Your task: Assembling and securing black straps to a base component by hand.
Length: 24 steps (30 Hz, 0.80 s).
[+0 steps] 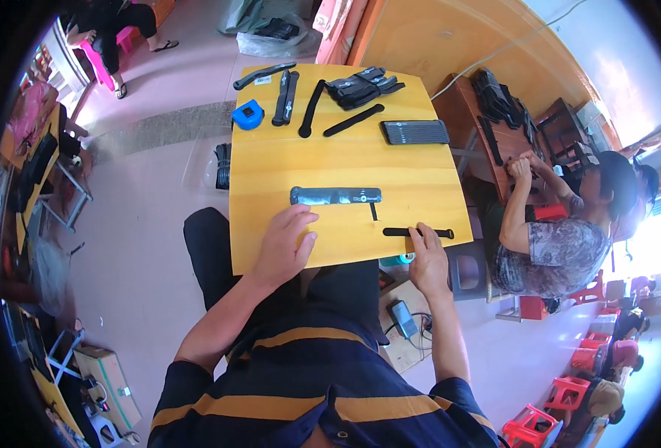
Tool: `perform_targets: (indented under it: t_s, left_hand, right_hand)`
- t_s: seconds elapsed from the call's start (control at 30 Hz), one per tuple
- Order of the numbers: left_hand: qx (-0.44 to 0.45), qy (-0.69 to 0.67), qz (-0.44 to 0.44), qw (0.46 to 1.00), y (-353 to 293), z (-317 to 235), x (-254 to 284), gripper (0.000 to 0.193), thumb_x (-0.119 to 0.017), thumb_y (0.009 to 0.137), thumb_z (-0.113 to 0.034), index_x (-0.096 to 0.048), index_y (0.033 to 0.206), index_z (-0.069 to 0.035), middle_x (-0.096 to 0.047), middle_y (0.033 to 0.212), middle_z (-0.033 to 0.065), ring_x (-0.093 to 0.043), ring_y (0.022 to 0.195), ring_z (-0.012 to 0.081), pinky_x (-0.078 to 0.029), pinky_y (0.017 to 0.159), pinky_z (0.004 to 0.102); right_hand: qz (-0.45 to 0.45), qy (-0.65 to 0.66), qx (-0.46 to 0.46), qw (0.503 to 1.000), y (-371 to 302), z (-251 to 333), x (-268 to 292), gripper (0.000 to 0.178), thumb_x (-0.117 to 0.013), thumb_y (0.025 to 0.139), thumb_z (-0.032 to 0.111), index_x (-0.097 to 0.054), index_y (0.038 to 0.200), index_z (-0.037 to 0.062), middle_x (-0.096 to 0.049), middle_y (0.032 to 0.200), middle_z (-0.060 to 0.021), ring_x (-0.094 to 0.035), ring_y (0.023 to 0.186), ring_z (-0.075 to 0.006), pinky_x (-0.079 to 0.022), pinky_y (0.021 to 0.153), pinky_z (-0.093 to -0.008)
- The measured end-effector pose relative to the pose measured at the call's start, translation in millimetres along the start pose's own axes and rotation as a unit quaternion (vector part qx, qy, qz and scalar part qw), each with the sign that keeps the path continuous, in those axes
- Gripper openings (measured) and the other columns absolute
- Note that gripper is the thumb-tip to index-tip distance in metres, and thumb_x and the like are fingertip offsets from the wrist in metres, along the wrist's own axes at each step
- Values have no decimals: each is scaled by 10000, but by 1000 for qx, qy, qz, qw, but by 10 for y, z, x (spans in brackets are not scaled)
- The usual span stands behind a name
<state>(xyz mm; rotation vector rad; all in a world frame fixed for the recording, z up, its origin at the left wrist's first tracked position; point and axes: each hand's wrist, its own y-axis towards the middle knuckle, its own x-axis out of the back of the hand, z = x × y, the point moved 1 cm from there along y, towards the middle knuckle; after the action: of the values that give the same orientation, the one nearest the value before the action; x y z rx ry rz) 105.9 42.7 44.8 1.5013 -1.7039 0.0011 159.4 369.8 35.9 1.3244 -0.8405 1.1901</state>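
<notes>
Left hand: I have the left hand (289,245) at the lower left end of the long pack (335,196); its fingers are loosely bent and parted from the thumb, gripping nothing that I can see. Whether the fingertips touch the pack I cannot tell.
Right hand: the right hand (429,261) has its fingertips on the small strap (397,231); from here I cannot tell whether they pinch it or only rest on it.
Long pack: I see it lying flat across the middle of the yellow tabletop (270,164), dark and shiny.
Small strap: it lies near the tabletop's close right edge, both ends showing past the fingers.
Black strip: I make out a thin black strip (374,212) just below the pack's right end.
Far side: a blue tape measure (248,115) sits by the left edge, a dark bundle (364,87) near the back, a ribbed stack (416,132) to the right.
Next table: I see a co-worker (558,250) seated on the right.
</notes>
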Motion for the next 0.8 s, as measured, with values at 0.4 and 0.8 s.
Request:
perform_targets:
  t_s: [0.4,0.8]
  left_hand:
    - [36,-152,54,986,-201,-230,-156,205,-665,892,-76,-652,1088,-19,-667,1075,163,-659,969,370,-539,840,411]
    - [349,-446,188,802,-279,-145,-244,182,-582,1026,-164,-636,1080,1,-679,883,45,-663,748,101,-554,672,247]
  right_hand:
    - [-113,281,-107,947,-156,458,194,183,-677,886,-13,-674,1055,56,-697,962,-116,-696,850,-238,-558,776,-326]
    - [-108,768,-254,579,332,1013,19,122,-678,985,124,-644,1088,68,-715,1042,-68,-703,959,-159,-591,720,-259]
